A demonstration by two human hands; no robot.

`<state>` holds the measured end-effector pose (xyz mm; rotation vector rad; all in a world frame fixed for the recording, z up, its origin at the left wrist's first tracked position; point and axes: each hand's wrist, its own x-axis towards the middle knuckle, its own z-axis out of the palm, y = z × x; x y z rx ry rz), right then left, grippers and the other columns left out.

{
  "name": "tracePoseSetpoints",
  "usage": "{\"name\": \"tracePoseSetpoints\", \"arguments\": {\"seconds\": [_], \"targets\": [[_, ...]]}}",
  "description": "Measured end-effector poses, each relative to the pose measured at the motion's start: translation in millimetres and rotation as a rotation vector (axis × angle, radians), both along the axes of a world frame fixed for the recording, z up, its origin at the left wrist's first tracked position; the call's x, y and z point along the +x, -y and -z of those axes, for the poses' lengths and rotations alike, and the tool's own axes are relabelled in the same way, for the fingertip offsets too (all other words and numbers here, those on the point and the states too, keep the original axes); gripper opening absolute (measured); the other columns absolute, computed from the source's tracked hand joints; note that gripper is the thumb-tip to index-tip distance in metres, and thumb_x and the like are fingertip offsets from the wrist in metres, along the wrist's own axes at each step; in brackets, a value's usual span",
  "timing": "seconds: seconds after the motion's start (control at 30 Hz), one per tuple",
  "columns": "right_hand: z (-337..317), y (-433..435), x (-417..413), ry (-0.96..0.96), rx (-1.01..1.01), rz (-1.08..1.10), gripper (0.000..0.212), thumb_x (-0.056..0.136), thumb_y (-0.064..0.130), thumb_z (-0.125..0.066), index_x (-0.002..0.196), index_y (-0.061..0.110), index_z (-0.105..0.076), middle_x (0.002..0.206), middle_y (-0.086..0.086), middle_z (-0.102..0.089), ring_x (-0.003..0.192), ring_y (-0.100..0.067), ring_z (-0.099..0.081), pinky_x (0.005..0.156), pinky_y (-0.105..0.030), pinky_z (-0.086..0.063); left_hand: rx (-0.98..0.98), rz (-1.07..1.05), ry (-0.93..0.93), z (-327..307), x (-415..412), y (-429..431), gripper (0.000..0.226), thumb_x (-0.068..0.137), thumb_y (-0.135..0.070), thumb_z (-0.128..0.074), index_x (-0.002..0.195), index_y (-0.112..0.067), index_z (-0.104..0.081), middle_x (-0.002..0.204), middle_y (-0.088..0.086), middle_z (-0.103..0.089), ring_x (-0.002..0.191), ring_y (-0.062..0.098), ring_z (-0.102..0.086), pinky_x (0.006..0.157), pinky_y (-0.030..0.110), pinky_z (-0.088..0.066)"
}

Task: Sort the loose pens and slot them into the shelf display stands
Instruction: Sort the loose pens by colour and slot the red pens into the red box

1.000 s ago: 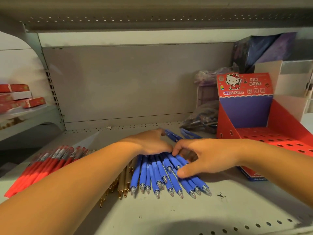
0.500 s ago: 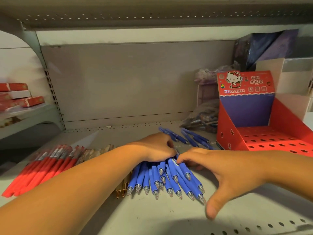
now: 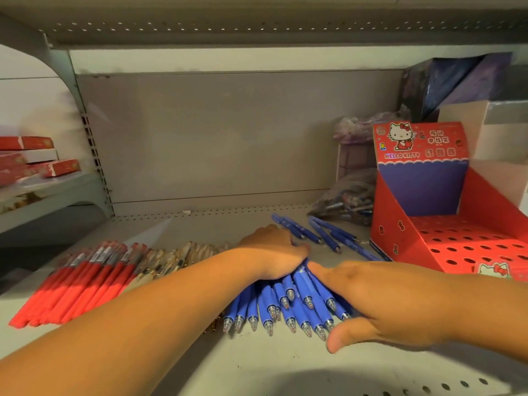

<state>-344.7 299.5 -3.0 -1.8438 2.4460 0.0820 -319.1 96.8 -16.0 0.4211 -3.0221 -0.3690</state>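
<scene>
The blue pens are being gathered, clasped under the curled left hand and pushed by the flat, spread right hand; next, a firm bundle grip is probably needed, toward the display stand beyond the right hand.

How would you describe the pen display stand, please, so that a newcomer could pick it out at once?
Look along the grey metal shelf to its right end. There, beside a plastic bag, stands the display stand, red cardboard with a floor of round holes. Only it bears a Hello Kitty picture, unlike the plain pale box behind.
</scene>
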Motion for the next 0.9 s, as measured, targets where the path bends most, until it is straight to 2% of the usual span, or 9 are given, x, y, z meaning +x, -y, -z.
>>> {"name": "tracePoseSetpoints", "arguments": {"seconds": [0.07,0.17,0.3,0.43,0.53,0.67,0.73,0.8,0.9], "targets": [[-2.5,8.5,6.0,0.090,-0.062,0.026,0.075,0.074,0.080,-0.057,0.126,0.027,-0.048,0.109,0.013,-0.055,0.099,-0.010,-0.053,0.086,-0.031,-0.049,-0.019,0.001,-0.010,-0.9,-1.3,-1.8,0.040,0.091,-0.059,-0.039,0.099,-0.025,-0.057,0.089,-0.003,-0.056,0.077,0.013,-0.055,0.061,0.030,-0.043],[-2.8,18.4,11.4,0.286,-0.139,0.052,0.066,0.072,0.070,-0.070,0.118,0.026,-0.058,0.113,0.011,-0.063,0.102,-0.012,-0.060,0.089,-0.035,-0.051,0.000,-0.007,-0.001,-3.3,-0.2,-1.7,0.037,0.090,-0.054,-0.045,0.107,-0.023,-0.055,0.093,-0.002,-0.059,0.080,0.013,-0.056,0.068,0.030,-0.046],[-0.5,23.3,19.1,0.201,-0.046,0.076,0.088,0.065,0.085,-0.060,0.132,0.030,-0.044,0.126,0.011,-0.046,0.119,-0.011,-0.042,0.101,-0.036,-0.044,0.032,-0.010,0.010,-7.3,0.6,-1.6,0.036,0.092,-0.047,-0.044,0.107,-0.020,-0.061,0.099,0.001,-0.064,0.082,0.014,-0.057,0.071,0.030,-0.046],[0.4,28.8,24.5,0.046,-0.006,0.114,0.075,0.068,0.087,-0.053,0.110,0.025,-0.047,0.106,0.009,-0.045,0.104,-0.012,-0.038,0.090,-0.033,-0.045,-0.096,0.024,-0.043,-25.4,-3.7,5.9,0.029,0.093,-0.040,-0.044,0.099,-0.020,-0.064,0.096,0.001,-0.064,0.082,0.016,-0.058,0.071,0.032,-0.047],[1.6,30.0,24.9,0.023,-0.031,0.105,0.073,0.070,0.087,-0.052,0.106,0.023,-0.047,0.101,0.007,-0.045,0.099,-0.012,-0.038,0.083,-0.033,-0.044,-0.309,0.089,-0.020,-43.9,-21.1,22.2,0.027,0.092,-0.025,-0.052,0.118,-0.019,-0.060,0.117,0.007,-0.059,0.101,0.025,-0.058,0.084,0.037,-0.050],[4.5,28.4,15.7,0.102,-0.033,0.125,0.094,0.068,0.091,-0.046,0.135,0.026,-0.037,0.122,0.007,-0.043,0.115,-0.012,-0.035,0.096,-0.042,-0.045,-0.498,0.212,0.187,-46.3,-53.7,36.8,0.063,0.090,-0.007,-0.058,0.147,-0.024,-0.036,0.148,0.006,-0.038,0.128,0.028,-0.046,0.099,0.037,-0.044],[7.3,28.3,8.5,0.138,-0.025,0.115,0.103,0.066,0.094,-0.042,0.143,0.026,-0.029,0.133,0.006,-0.040,0.124,-0.012,-0.033,0.100,-0.044,-0.042,-0.578,0.276,0.210,-38.8,-69.4,36.5,0.069,0.090,-0.006,-0.056,0.150,-0.027,-0.030,0.152,0.004,-0.034,0.132,0.028,-0.044,0.098,0.036,-0.043],[12.0,33.8,0.6,0.146,-0.022,0.114,0.102,0.065,0.095,-0.038,0.143,0.029,-0.026,0.136,0.005,-0.037,0.125,-0.013,-0.032,0.100,-0.044,-0.041,-0.598,0.341,0.203,-28.0,-85.4,32.0,0.060,0.092,-0.013,-0.058,0.146,-0.028,-0.037,0.148,0.003,-0.040,0.129,0.027,-0.046,0.092,0.033,-0.042],[22.2,45.4,-8.0,0.256,0.017,0.205,0.070,0.079,0.082,-0.038,0.134,0.043,-0.020,0.135,0.004,-0.032,0.108,-0.007,-0.036,0.102,-0.043,-0.038,-0.627,0.429,0.144,-21.0,-99.5,25.9,0.039,0.090,-0.021,-0.063,0.128,-0.023,-0.052,0.129,0.004,-0.055,0.114,0.026,-0.055,0.075,0.030,-0.037]]}}
